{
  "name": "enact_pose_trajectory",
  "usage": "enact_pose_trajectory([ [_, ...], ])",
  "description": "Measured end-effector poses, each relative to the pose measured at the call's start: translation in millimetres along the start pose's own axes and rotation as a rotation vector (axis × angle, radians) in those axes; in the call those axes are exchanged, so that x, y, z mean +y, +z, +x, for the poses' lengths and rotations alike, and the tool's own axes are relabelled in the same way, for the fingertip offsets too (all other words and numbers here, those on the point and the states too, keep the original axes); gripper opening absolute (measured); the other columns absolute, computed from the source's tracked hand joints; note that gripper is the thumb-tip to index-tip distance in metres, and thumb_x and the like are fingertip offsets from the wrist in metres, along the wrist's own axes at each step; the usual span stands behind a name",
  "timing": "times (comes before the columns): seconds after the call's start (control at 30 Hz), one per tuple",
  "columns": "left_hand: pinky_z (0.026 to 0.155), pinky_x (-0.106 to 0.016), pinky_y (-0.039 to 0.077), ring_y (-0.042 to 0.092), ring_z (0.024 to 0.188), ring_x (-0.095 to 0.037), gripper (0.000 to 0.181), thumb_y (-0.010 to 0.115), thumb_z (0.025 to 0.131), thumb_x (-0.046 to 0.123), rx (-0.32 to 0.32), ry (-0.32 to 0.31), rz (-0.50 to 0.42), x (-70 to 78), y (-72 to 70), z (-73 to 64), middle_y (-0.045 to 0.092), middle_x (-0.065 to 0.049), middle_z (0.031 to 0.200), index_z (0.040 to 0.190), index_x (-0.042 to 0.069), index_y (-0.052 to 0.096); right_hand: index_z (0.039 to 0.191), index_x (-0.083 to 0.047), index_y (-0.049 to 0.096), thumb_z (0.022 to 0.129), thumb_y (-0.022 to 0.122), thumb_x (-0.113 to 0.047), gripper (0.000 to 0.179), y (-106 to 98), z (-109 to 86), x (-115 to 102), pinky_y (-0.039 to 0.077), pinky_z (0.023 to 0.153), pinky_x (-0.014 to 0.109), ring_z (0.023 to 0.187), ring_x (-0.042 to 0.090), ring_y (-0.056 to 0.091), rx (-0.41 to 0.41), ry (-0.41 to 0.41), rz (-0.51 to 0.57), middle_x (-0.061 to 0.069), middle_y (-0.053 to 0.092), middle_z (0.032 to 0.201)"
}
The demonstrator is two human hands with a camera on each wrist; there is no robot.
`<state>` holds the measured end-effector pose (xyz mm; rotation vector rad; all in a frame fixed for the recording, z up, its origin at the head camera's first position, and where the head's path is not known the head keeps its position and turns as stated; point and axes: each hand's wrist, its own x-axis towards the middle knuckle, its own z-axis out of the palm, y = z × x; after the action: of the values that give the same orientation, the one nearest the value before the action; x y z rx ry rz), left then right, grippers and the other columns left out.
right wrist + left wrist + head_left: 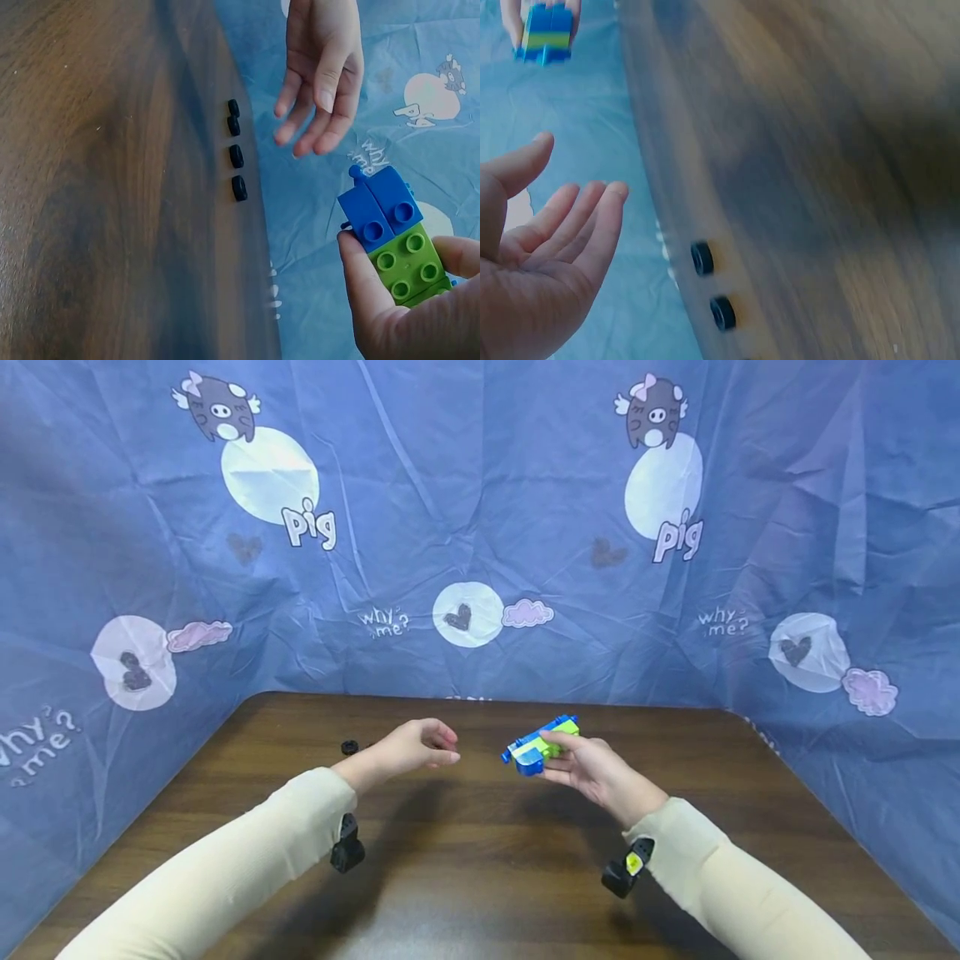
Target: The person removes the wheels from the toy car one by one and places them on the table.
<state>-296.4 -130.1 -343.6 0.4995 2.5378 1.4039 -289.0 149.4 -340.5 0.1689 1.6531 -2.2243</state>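
Observation:
My right hand (600,772) holds a blue and lime-green toy-brick block (542,745) above the table, fingers and thumb on its two sides. In the right wrist view the block (405,266) shows round studs on its green part and curved blue bricks at its end, with a small blue peg sticking out. To the left of it, my left hand (412,747) hovers over the table with nothing in it, its fingers loosely bent and the thumb apart from them. Several small black toy wheels (237,156) stand in a row near the table's far edge.
The brown wooden table (480,860) carries the shadows of both arms. A blue printed cloth (480,527) hangs behind the table and along its sides. A black wrist camera (347,845) is strapped below the left sleeve, another (622,877) below the right.

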Motion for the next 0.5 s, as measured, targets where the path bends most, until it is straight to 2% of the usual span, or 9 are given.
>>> enact_pose_trajectory([
  [0.2, 0.092, -0.037, 0.053, 0.064, 0.110, -0.029, 0.037, 0.072, 0.087, 0.013, 0.027, 0.061, 0.020, 12.3, 20.0, 0.8, 0.066, -0.017, 0.116, 0.118, -0.002, 0.058, 0.141, 0.009, 0.029, 0.097, 0.057, -0.014, 0.057, 3.8, 0.5, -0.6, 0.055, 0.091, 0.038, 0.094, 0.024, 0.065, -0.001, 0.003, 0.026, 0.026, 0.051, 0.124],
  [0.4, 0.092, -0.037, 0.054, 0.064, 0.111, -0.031, 0.037, 0.072, 0.087, 0.010, 0.069, 0.149, 0.001, 16.7, 40.4, 3.5, 0.066, -0.018, 0.117, 0.120, -0.002, 0.059, 0.143, 0.008, 0.028, 0.097, 0.057, -0.014, 0.059, 8.0, -0.1, -0.7, 0.057, 0.087, 0.036, 0.089, 0.022, 0.066, -0.004, 0.016, 0.039, 0.024, 0.054, 0.118],
  [0.5, 0.091, -0.036, 0.055, 0.064, 0.110, -0.031, 0.034, 0.069, 0.089, 0.008, 0.069, 0.188, -0.021, 17.2, 47.1, 4.6, 0.067, -0.019, 0.116, 0.120, -0.002, 0.060, 0.143, 0.007, 0.028, 0.097, 0.057, -0.015, 0.058, 10.3, -0.1, -0.5, 0.057, 0.086, 0.036, 0.088, 0.022, 0.066, -0.003, 0.023, 0.054, 0.023, 0.055, 0.116],
])
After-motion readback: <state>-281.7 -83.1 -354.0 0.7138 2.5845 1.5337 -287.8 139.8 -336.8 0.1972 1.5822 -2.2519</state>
